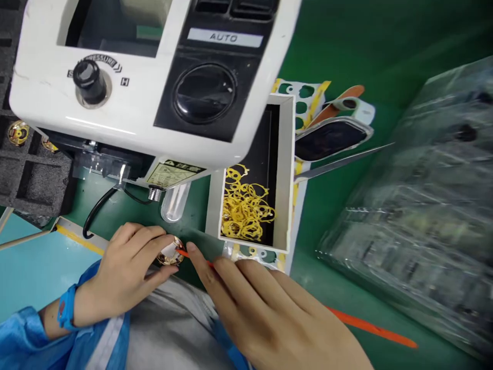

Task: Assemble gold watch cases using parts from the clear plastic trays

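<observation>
My left hand (133,267) is closed, its thumb and fingers gripping a small round gold part (172,252), which looks like a watch piece with a white face. A slim orange stick-like tool (370,326) passes under my right hand (250,303), which is closed around it. The tool's thin tip touches or hovers just over the round part; I cannot tell which. Most of its middle is hidden by my right hand. To the right of the part, a white box (287,205) holds a heap of thin yellow rings (246,208).
A white tape dispenser-like machine (127,113) with knobs stands close above my hands. A grey foam tray (42,177) with gold round pieces lies at left. Tweezers (342,162), a smartwatch-like device (331,139) and a transparent plastic-covered stack (419,216) are at right.
</observation>
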The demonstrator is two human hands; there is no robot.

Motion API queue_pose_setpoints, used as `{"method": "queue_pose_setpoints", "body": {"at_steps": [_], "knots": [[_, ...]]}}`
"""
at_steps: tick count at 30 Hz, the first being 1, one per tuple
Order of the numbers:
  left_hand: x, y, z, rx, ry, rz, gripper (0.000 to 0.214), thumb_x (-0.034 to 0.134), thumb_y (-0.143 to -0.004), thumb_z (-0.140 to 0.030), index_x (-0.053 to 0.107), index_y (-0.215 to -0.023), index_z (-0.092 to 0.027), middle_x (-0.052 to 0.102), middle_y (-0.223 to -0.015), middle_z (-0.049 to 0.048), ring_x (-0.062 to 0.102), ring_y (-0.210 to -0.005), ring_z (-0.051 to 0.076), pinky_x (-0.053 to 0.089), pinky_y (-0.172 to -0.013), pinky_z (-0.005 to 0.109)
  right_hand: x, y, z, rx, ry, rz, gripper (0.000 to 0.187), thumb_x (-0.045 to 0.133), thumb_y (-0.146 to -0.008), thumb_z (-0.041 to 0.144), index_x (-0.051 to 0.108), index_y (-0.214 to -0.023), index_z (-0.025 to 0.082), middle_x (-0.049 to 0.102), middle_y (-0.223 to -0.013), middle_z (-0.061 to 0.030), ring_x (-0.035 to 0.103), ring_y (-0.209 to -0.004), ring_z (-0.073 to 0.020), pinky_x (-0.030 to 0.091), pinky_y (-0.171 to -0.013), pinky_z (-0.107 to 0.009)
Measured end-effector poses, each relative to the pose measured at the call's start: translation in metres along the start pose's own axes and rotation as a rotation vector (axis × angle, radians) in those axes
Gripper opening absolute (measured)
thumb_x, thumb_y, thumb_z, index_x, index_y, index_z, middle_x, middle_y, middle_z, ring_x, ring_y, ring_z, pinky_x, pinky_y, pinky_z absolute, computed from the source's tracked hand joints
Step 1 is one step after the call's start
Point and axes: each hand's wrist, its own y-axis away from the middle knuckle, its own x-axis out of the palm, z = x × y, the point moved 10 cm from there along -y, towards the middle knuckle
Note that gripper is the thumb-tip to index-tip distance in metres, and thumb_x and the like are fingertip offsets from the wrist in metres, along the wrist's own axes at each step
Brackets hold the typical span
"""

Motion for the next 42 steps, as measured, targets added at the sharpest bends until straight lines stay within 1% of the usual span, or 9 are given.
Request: {"method": "queue_pose_setpoints", "body": {"at_steps": [3, 9, 15, 20, 24, 31, 34, 38, 42], "knots": [[0.0, 0.001, 0.0, 0.009, 0.009, 0.006, 0.024, 0.061, -0.092, -0.024, 0.058, -0.113, -0.013, 0.07, -0.106, 0.0089, 0.057, -0.088, 0.02, 0.05, -0.076, 0.034, -0.002, -0.002, 0.002, -0.01, 0.009, 0.002, 0.031, 0.047, -0.089, 0.005, 0.069, -0.11, 0.011, 0.059, -0.075, -0.0073, 0.047, -0.07, -0.0198, 0.037, -0.064, -0.033], [-0.002, 0.001, -0.001, 0.054, 0.044, -0.006, 0.023, 0.061, -0.092, -0.024, 0.059, -0.111, -0.012, 0.071, -0.107, 0.0105, 0.057, -0.087, 0.019, 0.051, -0.076, 0.033, -0.001, -0.001, 0.006, -0.004, 0.003, -0.033, 0.034, 0.042, -0.088, 0.001, 0.067, -0.111, 0.004, 0.06, -0.077, -0.0088, 0.047, -0.065, -0.0188, 0.036, -0.062, -0.033], [-0.004, -0.002, -0.001, 0.044, 0.038, -0.005, 0.019, 0.06, -0.092, -0.025, 0.062, -0.106, -0.012, 0.072, -0.106, 0.0101, 0.06, -0.086, 0.02, 0.053, -0.074, 0.035, 0.0, 0.003, 0.006, 0.038, -0.108, -0.138, 0.038, 0.035, -0.092, 0.001, 0.069, -0.106, 0.007, 0.062, -0.079, -0.0082, 0.047, -0.064, -0.0174, 0.036, -0.061, -0.032], [-0.004, -0.003, 0.0, 0.029, 0.05, 0.028, 0.017, 0.063, -0.09, -0.024, 0.063, -0.104, -0.013, 0.072, -0.107, 0.009, 0.059, -0.086, 0.02, 0.053, -0.074, 0.034, -0.005, 0.004, 0.0, 0.037, -0.037, -0.089, 0.032, 0.046, -0.088, 0.001, 0.067, -0.112, 0.006, 0.065, -0.084, -0.0086, 0.051, -0.07, -0.0187, 0.038, -0.064, -0.032], [-0.004, -0.003, 0.002, 0.009, 0.053, 0.049, 0.015, 0.063, -0.09, -0.022, 0.064, -0.103, -0.014, 0.072, -0.11, 0.0083, 0.057, -0.086, 0.02, 0.052, -0.076, 0.034, -0.009, 0.0, 0.001, -0.003, -0.003, -0.069, 0.029, 0.049, -0.088, 0.001, 0.068, -0.109, 0.004, 0.064, -0.078, -0.0082, 0.051, -0.067, -0.0187, 0.037, -0.063, -0.033], [-0.002, -0.004, 0.001, 0.01, 0.066, 0.05, 0.015, 0.062, -0.091, -0.023, 0.064, -0.104, -0.015, 0.073, -0.109, 0.0079, 0.058, -0.086, 0.02, 0.053, -0.075, 0.034, -0.01, -0.004, 0.007, -0.022, 0.046, -0.039, 0.024, 0.053, -0.085, 0.001, 0.072, -0.098, 0.006, 0.063, -0.076, -0.0089, 0.05, -0.068, -0.0196, 0.036, -0.063, -0.033], [-0.003, -0.004, 0.001, 0.009, 0.068, 0.041, 0.015, 0.061, -0.092, -0.024, 0.065, -0.103, -0.015, 0.073, -0.109, 0.0082, 0.058, -0.085, 0.02, 0.053, -0.074, 0.034, -0.008, -0.003, 0.009, -0.033, 0.052, -0.051, 0.023, 0.056, -0.083, 0.001, 0.072, -0.099, 0.008, 0.064, -0.078, -0.0085, 0.05, -0.068, -0.0195, 0.035, -0.062, -0.033], [-0.004, -0.004, 0.0, 0.015, 0.068, 0.039, 0.016, 0.062, -0.091, -0.024, 0.065, -0.103, -0.013, 0.073, -0.109, 0.0086, 0.058, -0.085, 0.02, 0.053, -0.073, 0.034, -0.003, 0.002, 0.01, -0.026, 0.032, -0.091, 0.024, 0.056, -0.085, 0.004, 0.072, -0.102, 0.009, 0.066, -0.082, -0.0087, 0.049, -0.067, -0.0185, 0.035, -0.059, -0.032], [-0.004, -0.004, 0.001, 0.015, 0.055, 0.036, 0.016, 0.062, -0.092, -0.024, 0.065, -0.103, -0.013, 0.073, -0.109, 0.0082, 0.058, -0.085, 0.02, 0.053, -0.073, 0.035, 0.0, 0.008, 0.006, 0.009, 0.009, -0.132, 0.026, 0.054, -0.086, 0.006, 0.07, -0.106, 0.006, 0.067, -0.084, -0.0092, 0.051, -0.068, -0.0183, 0.037, -0.06, -0.032]]}}
